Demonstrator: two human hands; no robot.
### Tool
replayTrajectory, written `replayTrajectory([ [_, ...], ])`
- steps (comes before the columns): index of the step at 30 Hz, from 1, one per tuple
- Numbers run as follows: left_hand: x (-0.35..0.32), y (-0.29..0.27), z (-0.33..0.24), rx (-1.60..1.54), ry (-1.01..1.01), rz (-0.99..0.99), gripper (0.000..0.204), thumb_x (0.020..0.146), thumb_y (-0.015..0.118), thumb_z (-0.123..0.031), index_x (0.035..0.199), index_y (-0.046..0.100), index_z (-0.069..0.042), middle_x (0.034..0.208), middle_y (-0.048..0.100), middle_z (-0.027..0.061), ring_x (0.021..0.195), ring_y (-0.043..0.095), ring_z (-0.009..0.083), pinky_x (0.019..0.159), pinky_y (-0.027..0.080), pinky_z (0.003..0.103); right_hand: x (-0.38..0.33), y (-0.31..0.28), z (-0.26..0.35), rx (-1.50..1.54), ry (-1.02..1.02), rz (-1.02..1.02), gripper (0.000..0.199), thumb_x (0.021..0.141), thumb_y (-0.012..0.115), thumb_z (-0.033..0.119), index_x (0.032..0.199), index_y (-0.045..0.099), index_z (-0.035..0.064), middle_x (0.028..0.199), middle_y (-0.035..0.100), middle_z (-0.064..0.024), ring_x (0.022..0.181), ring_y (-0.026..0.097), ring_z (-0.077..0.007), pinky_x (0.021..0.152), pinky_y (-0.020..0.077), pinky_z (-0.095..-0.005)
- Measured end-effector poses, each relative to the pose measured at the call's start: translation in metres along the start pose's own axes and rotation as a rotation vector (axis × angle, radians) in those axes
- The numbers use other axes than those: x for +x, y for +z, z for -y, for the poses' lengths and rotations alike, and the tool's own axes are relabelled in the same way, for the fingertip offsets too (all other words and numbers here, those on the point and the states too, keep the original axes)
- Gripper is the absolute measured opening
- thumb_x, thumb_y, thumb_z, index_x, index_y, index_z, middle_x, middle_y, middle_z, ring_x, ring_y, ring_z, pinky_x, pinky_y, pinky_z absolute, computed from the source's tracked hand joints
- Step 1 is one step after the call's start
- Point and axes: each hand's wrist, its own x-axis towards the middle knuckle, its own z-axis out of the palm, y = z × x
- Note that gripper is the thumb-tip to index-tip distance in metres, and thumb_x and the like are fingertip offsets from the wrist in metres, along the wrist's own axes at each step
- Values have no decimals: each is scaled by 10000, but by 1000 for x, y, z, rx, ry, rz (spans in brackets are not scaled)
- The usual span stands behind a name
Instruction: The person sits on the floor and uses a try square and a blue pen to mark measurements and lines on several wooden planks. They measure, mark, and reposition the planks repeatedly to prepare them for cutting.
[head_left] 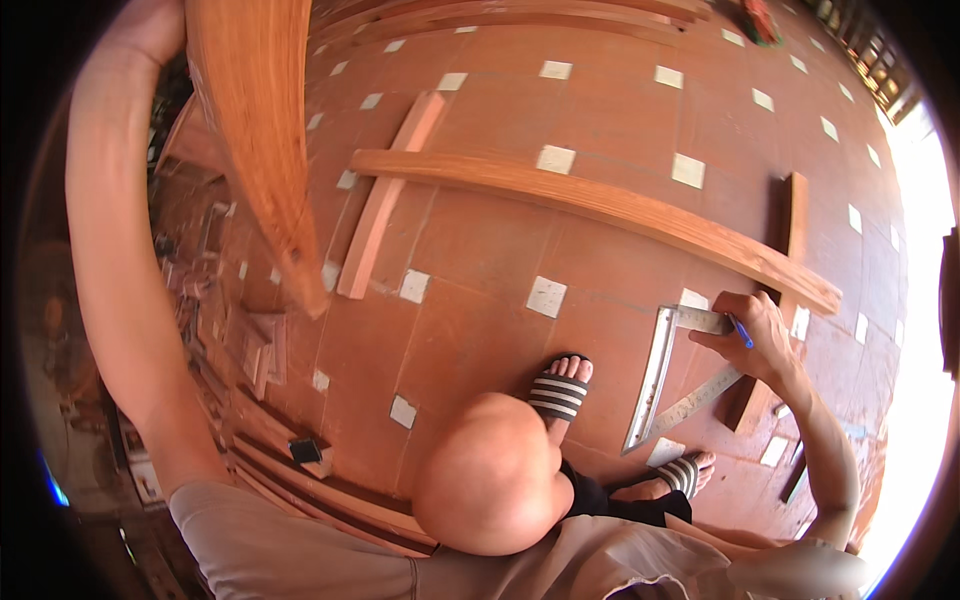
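My left hand [150, 28] is raised at the upper left, against the side of a long wooden beam [252, 130]. Its fingers go out of sight behind the wood, closed on it. Close in front of me, the beam slants down and narrows to its lower end over the floor. In my right hand [755, 335] is a metal triangular square [652, 375] with ruler markings, pinched near one corner. A blue pen [741, 332] also sticks out between those fingers. Under the square are floor tiles, and my sandalled feet [562, 390] stand nearby.
Another beam [580, 197] lies across two wooden supports, one on the left [390, 200] and one on the right [795, 230]. More planks [520, 12] lie at the far side. Wood pieces [255, 350] crowd the left, with a small black object [305, 451] on planks near me.
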Motion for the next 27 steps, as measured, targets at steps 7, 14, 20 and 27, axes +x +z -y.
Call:
replayTrajectory([
  [7, -40, 162, 147, 33, -403, 902, 660, 1051, 612, -665, 1103, 642, -8, 1078, 630, 55, 1021, 570, 177, 914, 470, 378, -93, -39, -43, -213, 277, 160, 118, 782, 812, 157, 817, 719, 94, 682, 701, -156, 678, 711, -417, 611, 542, -521],
  [14, -113, 306, 252, 136, -563, 1343, 685, 1024, 659, -710, 955, 706, -30, 937, 679, 2, 918, 591, 125, 858, 499, 330, -246, 6, -76, -21, 757, 57, 88, 778, 767, 126, 855, 763, 83, 737, 730, -171, 743, 741, -408, 647, 575, -522],
  [20, -157, 365, 290, 175, -520, 1589, 716, 1024, 639, -735, 985, 694, -22, 1006, 694, 23, 969, 593, 123, 875, 500, 332, -285, 72, -74, 194, 888, -211, 166, 815, 839, 232, 887, 785, 92, 773, 743, -191, 818, 753, -417, 716, 602, -520],
  [27, -160, 376, 338, 274, -372, 1698, 746, 1007, 659, -741, 1088, 723, -3, 988, 678, -17, 946, 575, 99, 843, 494, 316, -266, 87, -99, 445, 943, -385, 395, 801, 956, 336, 942, 761, 23, 774, 720, -219, 797, 731, -453, 722, 588, -538],
])
